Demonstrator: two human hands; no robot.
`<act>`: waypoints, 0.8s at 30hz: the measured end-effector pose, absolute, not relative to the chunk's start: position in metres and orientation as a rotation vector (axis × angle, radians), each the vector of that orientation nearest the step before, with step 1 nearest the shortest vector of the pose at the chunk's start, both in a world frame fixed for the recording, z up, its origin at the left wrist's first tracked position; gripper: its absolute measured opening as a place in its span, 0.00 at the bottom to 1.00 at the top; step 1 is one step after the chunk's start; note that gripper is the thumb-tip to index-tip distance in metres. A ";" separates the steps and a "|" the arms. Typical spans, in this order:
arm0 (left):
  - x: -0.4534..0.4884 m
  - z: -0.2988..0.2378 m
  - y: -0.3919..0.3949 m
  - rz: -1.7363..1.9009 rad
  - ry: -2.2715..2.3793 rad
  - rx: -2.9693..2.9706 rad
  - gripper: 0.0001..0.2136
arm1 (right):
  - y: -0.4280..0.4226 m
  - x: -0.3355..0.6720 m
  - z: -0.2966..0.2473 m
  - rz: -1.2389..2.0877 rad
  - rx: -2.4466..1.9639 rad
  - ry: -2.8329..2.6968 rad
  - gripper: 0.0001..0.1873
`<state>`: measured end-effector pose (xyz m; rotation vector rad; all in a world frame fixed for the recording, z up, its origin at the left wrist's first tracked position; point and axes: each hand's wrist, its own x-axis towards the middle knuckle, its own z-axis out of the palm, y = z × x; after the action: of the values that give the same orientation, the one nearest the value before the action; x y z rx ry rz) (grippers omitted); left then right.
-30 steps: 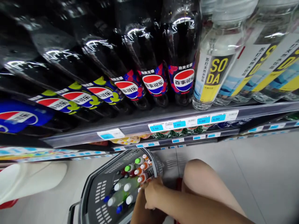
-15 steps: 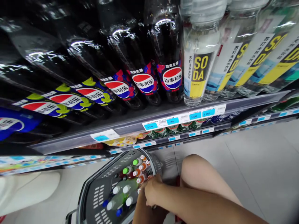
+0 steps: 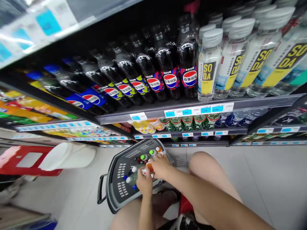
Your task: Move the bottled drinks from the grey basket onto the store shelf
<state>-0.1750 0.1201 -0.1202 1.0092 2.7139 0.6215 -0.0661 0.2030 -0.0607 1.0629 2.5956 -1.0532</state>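
Evidently the handling of the bottles is partway along and unfinished, since both hands are down inside the basket (image 3: 120, 180). It stands on the floor (image 3: 88, 198), in front of the shelf (image 3: 153, 113), and already holds a mixed lot: green caps (image 3: 143, 157) toward the far side, white caps (image 3: 129, 180) and blue caps (image 3: 125, 177) on the left. The orange bottle (image 3: 150, 166) is in the basket, between the two hands and partly covered by them.

The right grip (image 3: 161, 166) reaches over it with bent fingers, touching or very near it; whether they clasp it is hidden. The left grip (image 3: 144, 183) has its thumb up beside a pale cap (image 3: 144, 172), and I can't make out whether it holds that bottle.

So the loading looks well under way, while the work at the orange bottle seems not yet finished. How much remains doesn't show. The cola (image 3: 189, 78) and soda (image 3: 207, 76) stand in close rows on the shelf, well apart from both hands.
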 end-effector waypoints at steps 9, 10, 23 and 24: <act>-0.148 0.033 0.095 1.202 2.359 1.272 0.18 | 0.182 -0.003 -0.020 -1.521 1.029 3.071 0.56; -0.141 0.047 0.093 1.224 2.318 1.294 0.18 | 0.181 0.002 -0.014 -1.619 0.987 3.144 0.50; -0.085 0.034 0.087 1.339 1.851 1.527 0.17 | 0.178 0.027 -0.012 -3.215 1.296 2.660 0.25; -0.082 0.030 0.085 1.324 1.808 1.597 0.18 | 0.180 0.028 -0.014 -3.339 1.231 2.548 0.25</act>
<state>-0.0817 0.0855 0.0298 1.5970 1.8082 1.3238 0.0278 0.1795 -0.0139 1.2309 2.5480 -3.3386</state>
